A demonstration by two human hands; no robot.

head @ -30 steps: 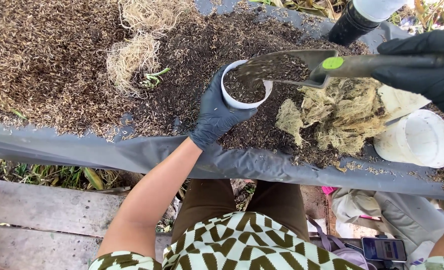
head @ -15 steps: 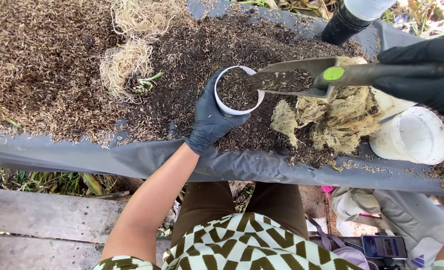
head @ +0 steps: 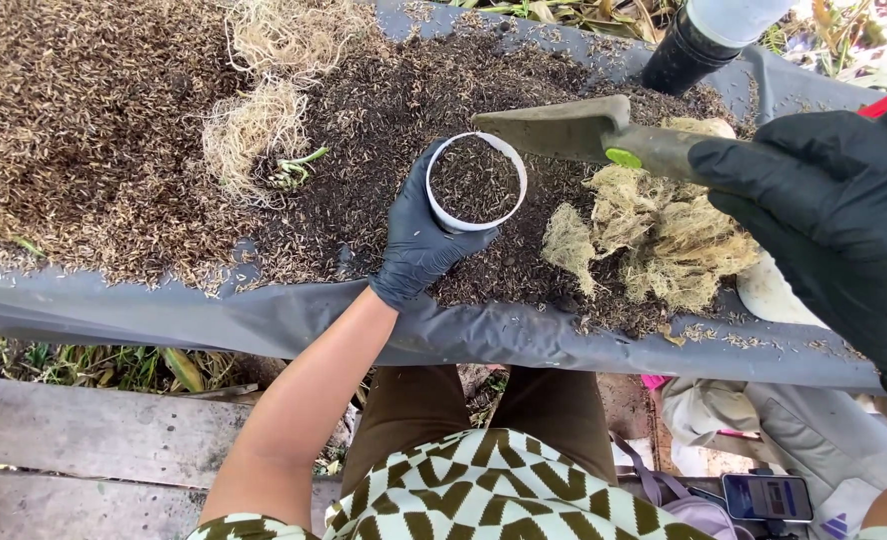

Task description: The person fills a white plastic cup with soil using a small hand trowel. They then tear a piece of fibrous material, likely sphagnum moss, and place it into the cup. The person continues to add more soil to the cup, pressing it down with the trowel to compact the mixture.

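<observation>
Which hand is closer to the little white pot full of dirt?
Left. The left hand is wrapped around the white pot, gripping it. The right hand is off to the side, holding the trowel whose blade reaches the pot's rim.

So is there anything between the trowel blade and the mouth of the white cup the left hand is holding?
Nothing visible. The trowel, held by the right hand, has its blade tip right at the rim of the white cup, whose open top shows only dark potting mix. The left hand grips the cup's side, clear of its mouth.

Left grip [head: 419, 235] curled closed, forearm outstretched; right grip [head: 834, 220] apparently clenched.
</observation>
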